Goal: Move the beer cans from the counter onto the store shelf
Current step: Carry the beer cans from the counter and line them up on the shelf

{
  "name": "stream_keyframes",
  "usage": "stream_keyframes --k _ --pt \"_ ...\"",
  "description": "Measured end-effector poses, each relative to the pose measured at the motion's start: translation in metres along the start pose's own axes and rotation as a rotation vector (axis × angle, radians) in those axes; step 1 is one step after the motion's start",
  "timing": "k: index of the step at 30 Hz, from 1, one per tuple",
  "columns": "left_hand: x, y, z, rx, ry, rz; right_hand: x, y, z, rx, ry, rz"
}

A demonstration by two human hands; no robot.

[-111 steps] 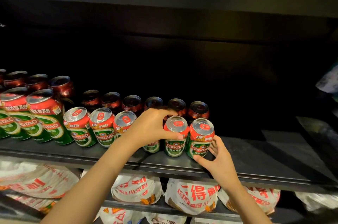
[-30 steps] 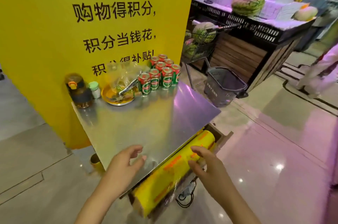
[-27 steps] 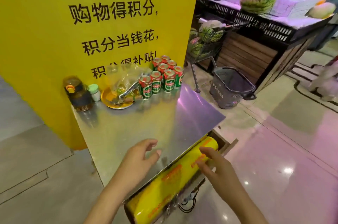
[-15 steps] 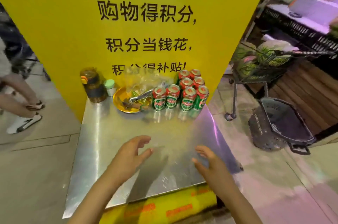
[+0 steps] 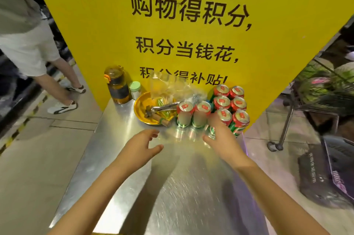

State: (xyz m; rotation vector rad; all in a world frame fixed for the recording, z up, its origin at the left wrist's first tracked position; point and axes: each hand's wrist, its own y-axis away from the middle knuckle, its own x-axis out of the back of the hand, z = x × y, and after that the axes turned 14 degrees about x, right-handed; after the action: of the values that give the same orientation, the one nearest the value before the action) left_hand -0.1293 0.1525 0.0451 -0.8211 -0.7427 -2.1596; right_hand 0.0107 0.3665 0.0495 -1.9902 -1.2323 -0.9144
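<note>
You are back at the steel counter (image 5: 122, 158) after leaving the shelf, and both hands have closed in from its near edge on the beer cans (image 5: 212, 108) clustered at centre right of the frame against the yellow sign (image 5: 95, 24), just beside a gold dish (image 5: 139, 108) holding tongs (image 5: 164, 107). Your left hand (image 5: 140, 143) hovers open, fingers spread, short of the front pair, while your right hand (image 5: 220, 135) reaches the front-right cans, its fingers apart and not yet wrapped round any. Eight cans remain on the counter, so the next pickup looks imminent.
</note>
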Motion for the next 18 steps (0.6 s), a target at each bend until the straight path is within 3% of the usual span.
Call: stream_keyframes --k 7,14,18 --pt "-0.014 -0.105 0.049 -0.159 0.000 -0.070 -0.008 -0.081 0.028 -0.021 0.242 -0.024" --pt "-0.047 -0.162 0.060 -0.186 -0.110 -0.097 -0.024 -0.115 0.045 -0.084 0.463 -0.268" --pt "-0.056 -0.167 0.059 -0.235 -0.250 -0.028 -0.028 -0.114 0.049 -0.088 0.468 -0.201"
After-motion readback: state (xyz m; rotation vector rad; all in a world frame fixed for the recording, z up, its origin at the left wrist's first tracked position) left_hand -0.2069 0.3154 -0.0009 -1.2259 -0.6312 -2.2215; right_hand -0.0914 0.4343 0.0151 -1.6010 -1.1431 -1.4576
